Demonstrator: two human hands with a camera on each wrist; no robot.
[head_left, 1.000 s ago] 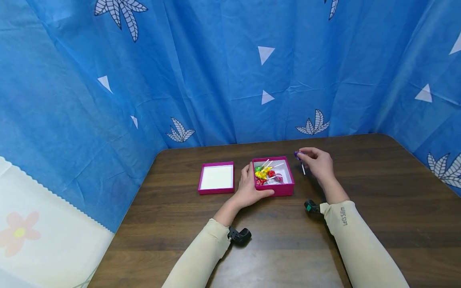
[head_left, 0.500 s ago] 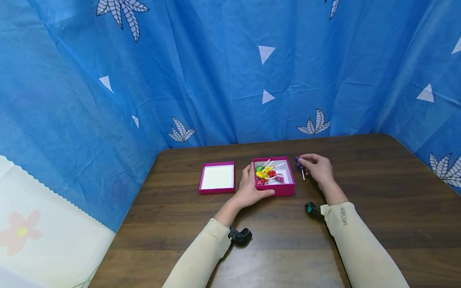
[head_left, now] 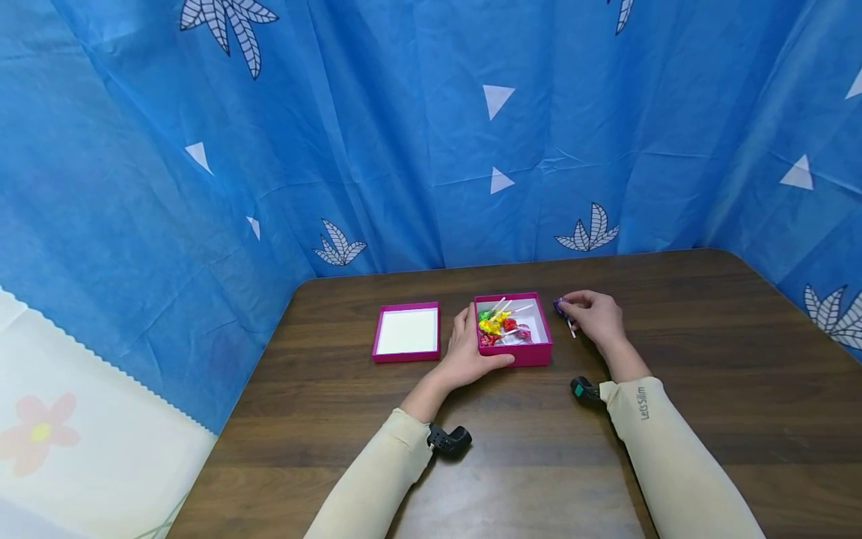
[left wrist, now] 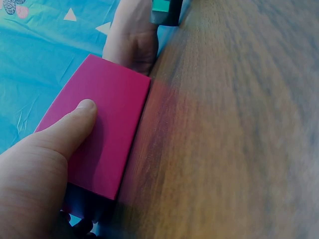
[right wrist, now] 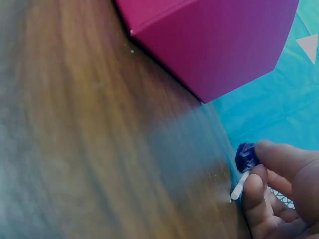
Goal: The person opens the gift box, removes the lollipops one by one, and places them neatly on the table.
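Note:
A magenta box [head_left: 515,355] with a white inside stands on the wooden table, several wrapped lollipops [head_left: 497,323] in green, yellow, red and pink lying in its left and front part. My left hand [head_left: 465,358] grips the box's near-left corner, thumb along the front wall [left wrist: 112,129] and fingers along the left side. Just right of the box, my right hand [head_left: 596,314] pinches a purple-wrapped lollipop [right wrist: 246,157] between thumb and fingers, its white stick pointing down toward the table. The two are apart from the box's right wall [right wrist: 224,45].
To the left of the box lies a shallow magenta lid [head_left: 406,332], its white inside facing up. The brown table [head_left: 323,419] ends at a blue patterned curtain [head_left: 417,150] behind. A pale flowered cloth [head_left: 81,449] hangs at the left.
My right hand has come down and slightly nearer with the purple lollipop, whose stick has turned a little. My left hand stays on the box.

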